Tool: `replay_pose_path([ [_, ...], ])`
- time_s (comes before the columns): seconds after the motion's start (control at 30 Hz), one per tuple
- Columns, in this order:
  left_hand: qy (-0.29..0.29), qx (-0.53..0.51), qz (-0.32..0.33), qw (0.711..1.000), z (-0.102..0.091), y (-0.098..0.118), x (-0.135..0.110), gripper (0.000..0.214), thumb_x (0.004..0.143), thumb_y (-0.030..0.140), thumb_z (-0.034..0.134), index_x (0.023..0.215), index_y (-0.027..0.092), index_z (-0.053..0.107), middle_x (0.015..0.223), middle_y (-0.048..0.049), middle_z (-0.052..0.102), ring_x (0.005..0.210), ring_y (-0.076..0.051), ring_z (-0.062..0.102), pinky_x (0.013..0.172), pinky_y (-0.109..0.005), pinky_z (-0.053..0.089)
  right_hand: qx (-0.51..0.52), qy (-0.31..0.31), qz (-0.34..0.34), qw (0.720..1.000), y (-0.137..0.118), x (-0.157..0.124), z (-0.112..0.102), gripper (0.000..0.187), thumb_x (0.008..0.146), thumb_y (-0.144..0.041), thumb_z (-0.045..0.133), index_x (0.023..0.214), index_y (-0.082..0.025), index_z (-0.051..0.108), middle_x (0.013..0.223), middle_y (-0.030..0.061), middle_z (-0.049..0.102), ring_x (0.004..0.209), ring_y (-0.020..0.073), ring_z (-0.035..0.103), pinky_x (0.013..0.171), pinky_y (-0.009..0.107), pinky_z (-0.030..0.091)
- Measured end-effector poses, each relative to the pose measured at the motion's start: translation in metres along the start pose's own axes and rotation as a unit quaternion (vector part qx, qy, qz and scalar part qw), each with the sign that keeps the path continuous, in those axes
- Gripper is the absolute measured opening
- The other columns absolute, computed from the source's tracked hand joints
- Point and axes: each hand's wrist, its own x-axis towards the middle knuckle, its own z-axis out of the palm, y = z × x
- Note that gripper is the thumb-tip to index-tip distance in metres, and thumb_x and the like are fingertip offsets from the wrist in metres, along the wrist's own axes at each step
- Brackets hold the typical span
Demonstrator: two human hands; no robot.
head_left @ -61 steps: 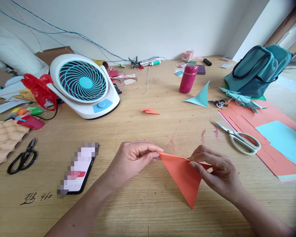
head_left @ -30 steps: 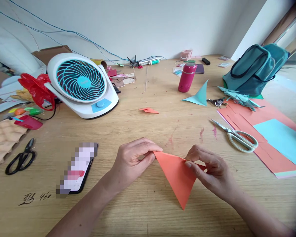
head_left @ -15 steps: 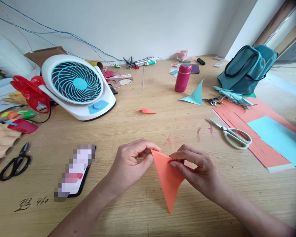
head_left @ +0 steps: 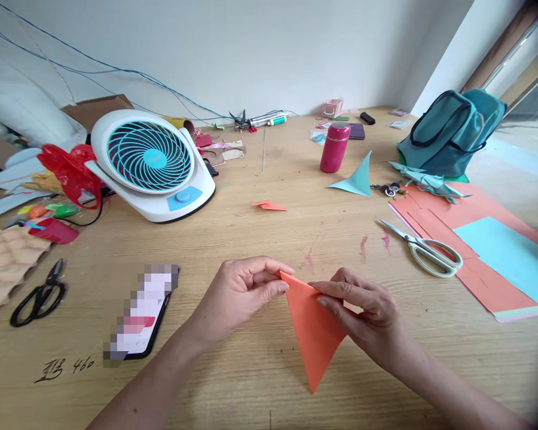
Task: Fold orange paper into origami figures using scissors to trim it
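Pinching flimsy-looking paper (head_left: 316, 334) by its top edge right of the phone (head_left: 144, 316), I'm using left grip (head_left: 242, 291) and right grip (head_left: 376, 316).

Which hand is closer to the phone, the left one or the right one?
Left. The left hand pinches the orange paper's top corner, just right of the phone. The right hand holds the paper's top edge, farther right.
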Motion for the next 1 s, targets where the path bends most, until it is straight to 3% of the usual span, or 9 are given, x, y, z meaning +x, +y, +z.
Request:
replay_pose_path([
  [0.37,0.029,0.015,-0.044,0.998,0.000,0.002,-0.002,0.013,0.083,0.025,0.075,0.094,0.020,0.081,0.086,-0.0038,0.079,0.079,-0.015,0.071,0.071,-0.021,0.056,0.000,-0.007,-0.007,1.000,0.004,-0.003,0.002,0.033,0.095,-0.010,0.061,0.121,-0.030,0.070,0.077,-0.0012,0.056,0.068,0.0114,0.054,0.060,0.024,0.041],
  [0.63,0.042,0.113,-0.005,0.993,0.001,0.001,-0.001,0.013,0.088,0.026,0.069,0.090,0.020,0.081,0.082,-0.0038,0.077,0.072,-0.015,0.066,0.064,-0.024,0.048,-0.012,-0.021,0.013,1.000,-0.001,0.000,0.002,0.023,0.097,-0.013,0.060,0.112,-0.025,0.072,0.079,-0.0006,0.060,0.069,0.0101,0.057,0.060,0.022,0.042],
  [0.83,0.038,0.173,0.022,0.984,0.003,0.004,-0.004,0.015,0.090,0.023,0.064,0.085,0.020,0.078,0.080,-0.0016,0.073,0.072,-0.014,0.063,0.062,-0.025,0.044,-0.025,-0.051,0.041,0.998,-0.016,0.016,0.005,0.015,0.097,-0.019,0.060,0.101,-0.020,0.075,0.081,0.0023,0.066,0.071,0.0117,0.061,0.064,0.024,0.044],
  [1.0,0.043,0.218,0.054,0.973,0.007,0.005,-0.006,0.016,0.090,0.017,0.064,0.084,0.022,0.078,0.076,0.0019,0.071,0.067,-0.011,0.058,0.060,-0.023,0.041,-0.041,-0.042,0.043,0.997,-0.024,0.026,0.014,0.012,0.096,-0.022,0.063,0.096,-0.019,0.075,0.078,0.0024,0.066,0.069,0.0126,0.060,0.064,0.025,0.043],
])
